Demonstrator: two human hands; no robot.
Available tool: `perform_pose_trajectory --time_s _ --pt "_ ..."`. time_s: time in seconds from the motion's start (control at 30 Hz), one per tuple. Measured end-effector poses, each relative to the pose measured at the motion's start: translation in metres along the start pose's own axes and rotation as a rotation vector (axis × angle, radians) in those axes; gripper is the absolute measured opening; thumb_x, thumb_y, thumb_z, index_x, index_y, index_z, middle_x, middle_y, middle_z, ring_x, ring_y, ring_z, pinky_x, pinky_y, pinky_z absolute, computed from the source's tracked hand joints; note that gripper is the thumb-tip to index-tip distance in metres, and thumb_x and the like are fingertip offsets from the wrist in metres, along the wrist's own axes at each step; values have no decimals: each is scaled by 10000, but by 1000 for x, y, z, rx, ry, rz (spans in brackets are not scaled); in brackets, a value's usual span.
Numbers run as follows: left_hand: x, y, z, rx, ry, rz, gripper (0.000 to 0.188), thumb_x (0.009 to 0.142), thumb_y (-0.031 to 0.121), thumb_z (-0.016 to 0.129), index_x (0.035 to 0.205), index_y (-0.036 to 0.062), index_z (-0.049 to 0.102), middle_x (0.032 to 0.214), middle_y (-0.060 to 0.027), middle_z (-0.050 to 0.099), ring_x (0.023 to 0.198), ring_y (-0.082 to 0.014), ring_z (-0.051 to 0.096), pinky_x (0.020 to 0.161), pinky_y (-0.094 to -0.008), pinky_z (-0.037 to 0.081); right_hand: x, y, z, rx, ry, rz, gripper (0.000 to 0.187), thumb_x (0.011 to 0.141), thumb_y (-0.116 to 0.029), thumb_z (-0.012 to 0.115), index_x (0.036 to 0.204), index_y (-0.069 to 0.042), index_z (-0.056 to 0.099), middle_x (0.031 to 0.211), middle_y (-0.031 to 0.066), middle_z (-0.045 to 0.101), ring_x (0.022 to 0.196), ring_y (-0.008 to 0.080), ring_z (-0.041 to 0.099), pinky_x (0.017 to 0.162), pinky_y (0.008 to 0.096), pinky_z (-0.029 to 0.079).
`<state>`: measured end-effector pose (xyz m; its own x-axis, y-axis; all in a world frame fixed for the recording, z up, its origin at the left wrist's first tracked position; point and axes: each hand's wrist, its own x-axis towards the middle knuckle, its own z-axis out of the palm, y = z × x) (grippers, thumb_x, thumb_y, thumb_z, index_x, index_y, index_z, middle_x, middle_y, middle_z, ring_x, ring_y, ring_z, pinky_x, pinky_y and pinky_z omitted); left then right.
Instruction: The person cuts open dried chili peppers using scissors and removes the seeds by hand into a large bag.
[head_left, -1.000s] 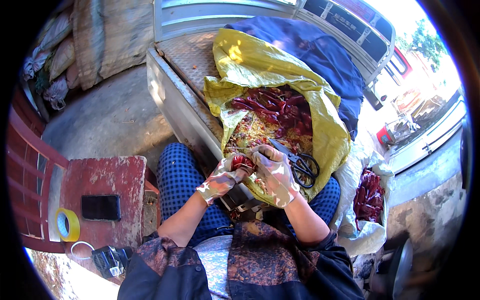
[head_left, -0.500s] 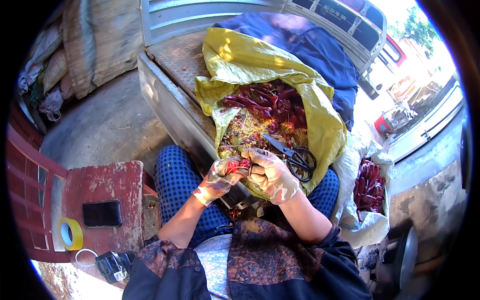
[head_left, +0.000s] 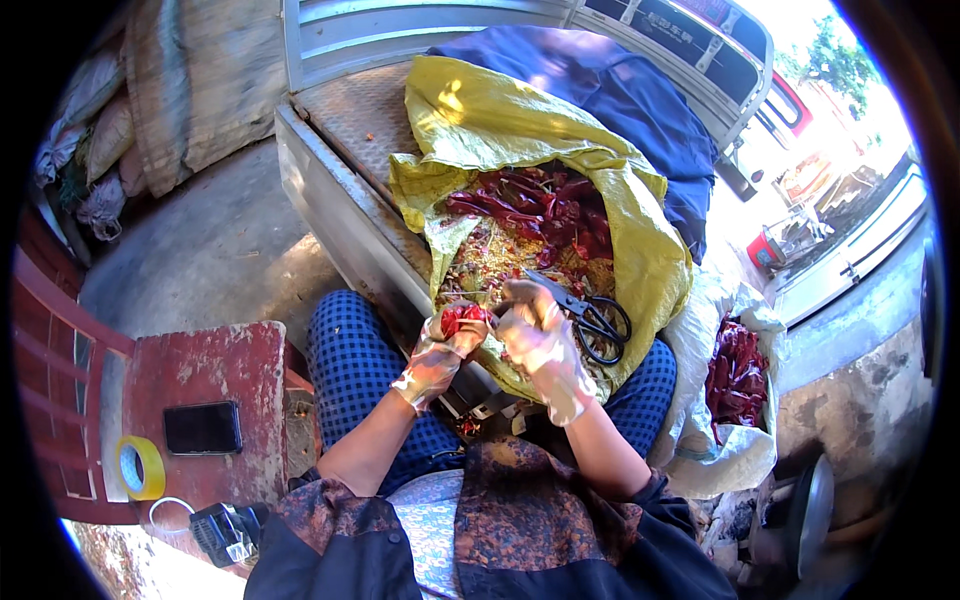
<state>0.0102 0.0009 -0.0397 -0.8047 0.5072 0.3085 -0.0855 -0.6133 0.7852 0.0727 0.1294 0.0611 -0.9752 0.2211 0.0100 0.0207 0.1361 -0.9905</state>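
Observation:
My left hand (head_left: pixel 432 362), in a camouflage-patterned glove, is closed round a dried red chili pepper (head_left: pixel 462 318). Just right of it, my gloved right hand (head_left: pixel 545 345) is raised and smeared by motion, so its grip does not show clearly. Both hands are over the near edge of an open yellow woven sack (head_left: pixel 655 240). Inside the sack lie dark red dried chilies (head_left: pixel 545 205) at the back, with yellow seeds and scraps (head_left: pixel 505 255) nearer me. Black-handled scissors (head_left: pixel 605 325) rest on the sack's right side, beside my right hand.
The sack lies on a metal truck bed (head_left: pixel 350 110), with blue cloth (head_left: pixel 600 70) behind. At right, a white sack (head_left: pixel 690 330) holds more red chilies (head_left: pixel 738 370). A worn red chair (head_left: pixel 250 365) at left carries a phone (head_left: pixel 203 428) and yellow tape (head_left: pixel 152 468).
My right hand has drawn away from the left, rising a little to the right. My left hand has shifted slightly left, still with the chili.

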Motion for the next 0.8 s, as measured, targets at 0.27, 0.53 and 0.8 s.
perform_pose_trajectory --time_s 0.27,0.53,0.8 --pt "-2 16 10 116 35 -133 429 744 453 721 885 81 560 694 57 482 594 -57 429 511 -202 326 -6 36 -36 430 -52 13 215 839 -3 570 1053 6 580 891 36 577 826 92 518 733 218 423" --pt "-1 23 12 20 -106 -122 422 771 287 684 1072 26 543 898 -14 571 757 -89 516 655 -218 422 -5 -4 -44 163 -214 -68 343 836 -97 629 1157 -8 547 1144 81 528 1001 162 527 885 295 437" --pt "-4 16 0 -224 -147 -208 475 769 355 692 1079 25 549 840 -25 554 658 -106 483 553 -223 377 2 -25 -12 118 -266 -20 178 805 -28 652 980 -1 645 1004 43 602 923 130 555 817 270 442"
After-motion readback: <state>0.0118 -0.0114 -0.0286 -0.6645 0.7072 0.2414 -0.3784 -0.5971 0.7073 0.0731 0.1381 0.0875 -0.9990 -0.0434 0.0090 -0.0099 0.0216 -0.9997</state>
